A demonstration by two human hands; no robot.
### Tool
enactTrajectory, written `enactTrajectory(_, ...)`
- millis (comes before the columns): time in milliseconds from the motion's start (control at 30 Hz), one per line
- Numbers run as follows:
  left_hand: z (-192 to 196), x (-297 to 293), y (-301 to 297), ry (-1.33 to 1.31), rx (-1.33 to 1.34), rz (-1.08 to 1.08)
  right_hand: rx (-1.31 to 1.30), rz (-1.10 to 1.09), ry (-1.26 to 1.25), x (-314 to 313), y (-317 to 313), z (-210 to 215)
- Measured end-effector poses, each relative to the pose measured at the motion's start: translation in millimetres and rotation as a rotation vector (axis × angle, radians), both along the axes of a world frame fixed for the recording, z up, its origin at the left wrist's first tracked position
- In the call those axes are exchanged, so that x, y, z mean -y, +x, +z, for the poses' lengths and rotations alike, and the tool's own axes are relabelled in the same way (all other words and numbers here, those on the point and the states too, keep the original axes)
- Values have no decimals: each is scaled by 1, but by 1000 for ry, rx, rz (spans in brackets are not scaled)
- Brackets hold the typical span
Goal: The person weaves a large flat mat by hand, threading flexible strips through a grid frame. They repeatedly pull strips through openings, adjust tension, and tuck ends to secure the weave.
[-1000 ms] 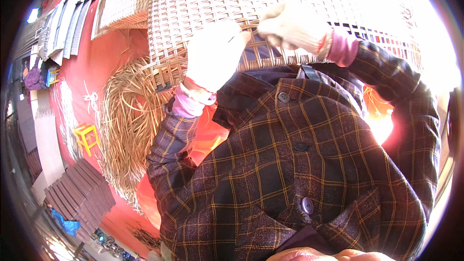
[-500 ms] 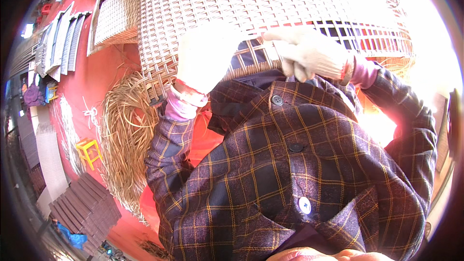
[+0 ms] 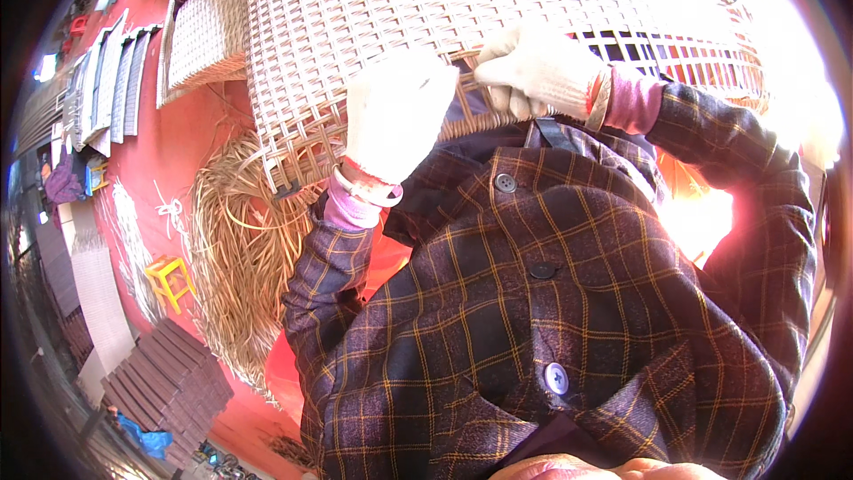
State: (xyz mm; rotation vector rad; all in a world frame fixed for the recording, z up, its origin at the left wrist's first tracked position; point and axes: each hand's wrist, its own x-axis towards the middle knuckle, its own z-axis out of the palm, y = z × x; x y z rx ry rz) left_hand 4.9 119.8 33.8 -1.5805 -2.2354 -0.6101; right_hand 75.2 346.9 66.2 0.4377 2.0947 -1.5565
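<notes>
A large beige piece of woven rattan-like furniture (image 3: pixel 426 0) lies before me, its near edge an open lattice of strips. My left hand (image 3: pixel 400 116), in a white knitted glove, is closed at this edge. Glare washes it out, and I cannot make out what its fingers hold. Just to its right, my right hand (image 3: pixel 542 71), gloved the same way, has its fingers curled and pinched on a strip (image 3: pixel 465 54) at the lattice's upper border. A dark gap shows through the lattice between and below the hands.
A heap of loose tan strips (image 3: pixel 235 276) lies on the red floor at my left. Beyond it are a small yellow stool (image 3: pixel 169 283), a stack of brown slatted panels (image 3: pixel 169 382) and grey panels (image 3: pixel 111 80). Another woven piece (image 3: pixel 209 36) stands beside the large one.
My left hand has shifted right, nearer to the right hand. My right hand has moved a little left and up, its extended index finger now curled in.
</notes>
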Motion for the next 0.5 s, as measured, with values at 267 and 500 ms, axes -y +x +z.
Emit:
enactTrajectory(267, 4, -27, 3, 129, 26, 22, -429, -66, 475, -48, 13, -10)
enactTrajectory(500, 6, -64, 1, 244, 181, -236, -321, -403, 154, -101, 61, 37)
